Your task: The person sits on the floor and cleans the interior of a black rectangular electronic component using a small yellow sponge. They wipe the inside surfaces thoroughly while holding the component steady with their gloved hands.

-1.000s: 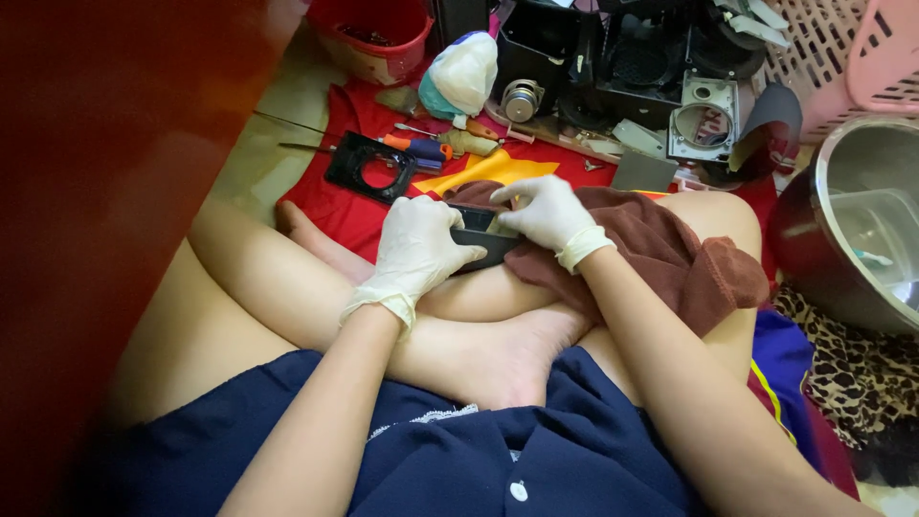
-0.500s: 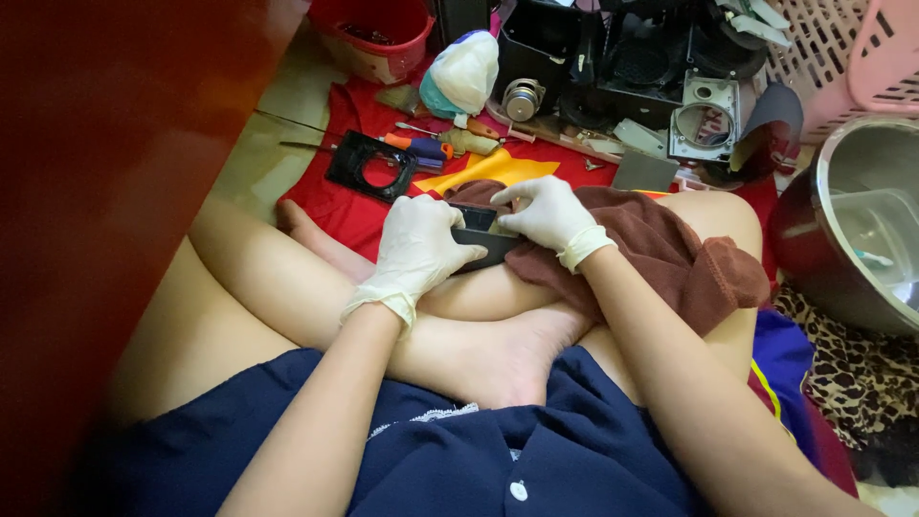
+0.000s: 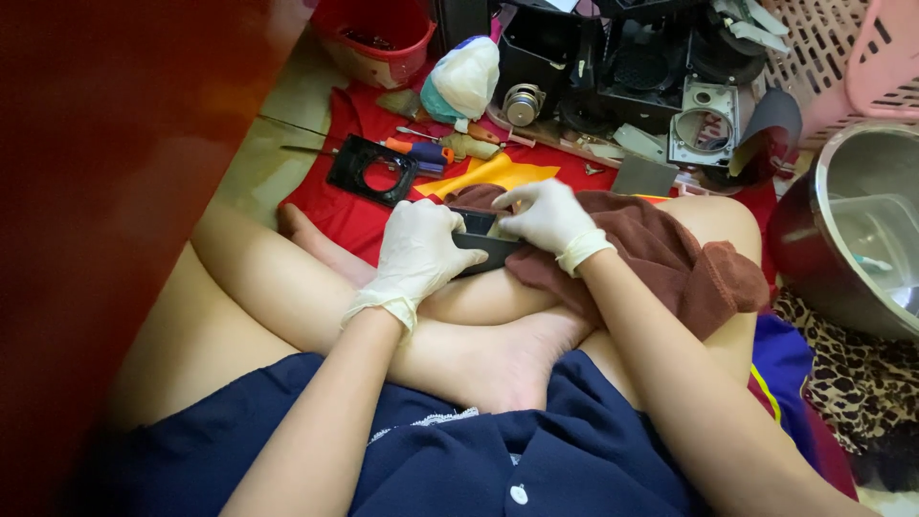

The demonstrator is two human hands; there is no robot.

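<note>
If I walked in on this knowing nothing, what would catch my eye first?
Probably the two white-gloved hands at the centre: the left hand and right hand together grip a small dark flat part over a brown cloth draped on the crossed legs. Beyond them, a red mat carries an orange-handled screwdriver and a black frame. A steel bowl sits far right.

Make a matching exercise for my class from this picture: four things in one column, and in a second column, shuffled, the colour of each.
Things:
1. gloved left hand
2. towel
3. bowl
4. basket

Colours:
A. pink
B. white
C. brown
D. silver

Pairs: 1-B, 2-C, 3-D, 4-A
</note>
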